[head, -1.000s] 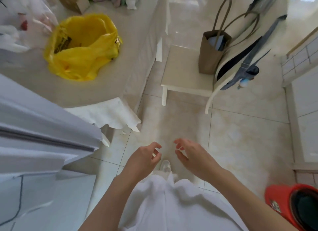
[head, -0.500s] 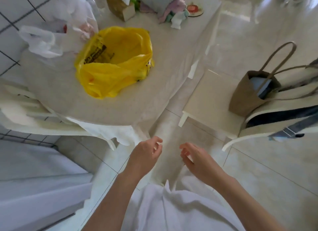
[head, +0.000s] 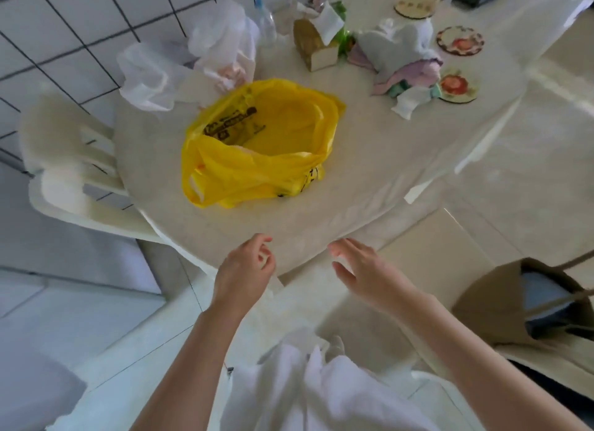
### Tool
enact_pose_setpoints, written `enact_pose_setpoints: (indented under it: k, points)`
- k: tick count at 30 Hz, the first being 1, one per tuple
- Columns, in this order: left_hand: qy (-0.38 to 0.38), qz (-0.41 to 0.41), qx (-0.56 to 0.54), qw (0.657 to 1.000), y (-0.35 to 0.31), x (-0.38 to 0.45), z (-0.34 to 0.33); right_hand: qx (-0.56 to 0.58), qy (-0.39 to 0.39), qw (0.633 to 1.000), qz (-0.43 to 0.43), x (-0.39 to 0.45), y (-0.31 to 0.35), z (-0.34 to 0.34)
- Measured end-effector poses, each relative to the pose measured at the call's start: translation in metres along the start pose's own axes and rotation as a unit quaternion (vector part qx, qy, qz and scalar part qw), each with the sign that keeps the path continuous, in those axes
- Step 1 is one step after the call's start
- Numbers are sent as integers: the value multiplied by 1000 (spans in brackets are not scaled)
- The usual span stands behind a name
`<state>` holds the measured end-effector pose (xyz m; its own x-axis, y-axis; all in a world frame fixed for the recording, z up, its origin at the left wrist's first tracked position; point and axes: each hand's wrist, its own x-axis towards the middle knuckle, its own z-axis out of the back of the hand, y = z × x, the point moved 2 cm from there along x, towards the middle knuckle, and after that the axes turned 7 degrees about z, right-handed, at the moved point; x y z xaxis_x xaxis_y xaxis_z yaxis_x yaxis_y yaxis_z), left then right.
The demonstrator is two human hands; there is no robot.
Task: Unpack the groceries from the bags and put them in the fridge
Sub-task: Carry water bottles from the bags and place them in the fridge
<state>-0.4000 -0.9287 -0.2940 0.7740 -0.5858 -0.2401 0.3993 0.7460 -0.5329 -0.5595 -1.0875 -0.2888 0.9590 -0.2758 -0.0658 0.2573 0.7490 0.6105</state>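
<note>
Yellow plastic forms the shopping bag (head: 260, 144), which is positioned near the middle of the round table (head: 369, 180) with its mouth open upward; black print is visible on its inner far wall, and its contents cannot be identified. White plastic bags (head: 180, 64) are crumpled at the far left of the table, against the tiled wall (head: 64, 28). A brown tissue box (head: 313, 44) is located behind the yellow bag, and a heap of folded cloths (head: 401, 57) is placed to its right, between two floral coasters (head: 459, 41). A white plastic chair (head: 70, 160) is set against the left side of the table.

The left hand (head: 244, 273) is held over the near table edge with fingers loosely curled; nothing is held. The right hand (head: 363, 273) is held beside it, apart from it, with fingers extended and relaxed; nothing is held. Both hands are well short of the yellow bag.

A brown tote bag (head: 527, 299) is seated on a stool (head: 434, 257) at the right.
</note>
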Motion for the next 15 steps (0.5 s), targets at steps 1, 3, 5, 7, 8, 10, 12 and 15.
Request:
enact_pose_setpoints:
  k: [1,3,5,7,8,10,12,15]
  points:
    - [-11,4,0,1000,-2,9,2,0,1,1000,12,13,-4,7]
    - [-43,7,1,999,-4,27,8,-3,-4,999,44,40,-12,19]
    - [-73,9,4,997,-4,46,14,-7,-5,997,76,69,-20,27]
    - [-89,17,-1,996,-2,67,20,-13,-1,996,93,97,-26,31]
    - [-93,20,-7,995,0,78,22,-16,1,995,100,112,-29,33]
    - [-101,21,-14,995,2,102,26,-26,1,993,119,141,-33,33]
    - [-94,21,0,995,2,128,28,-36,2,992,123,169,-37,31]
    - [-74,4,36,997,4,162,29,-60,22,992,113,208,-41,25]
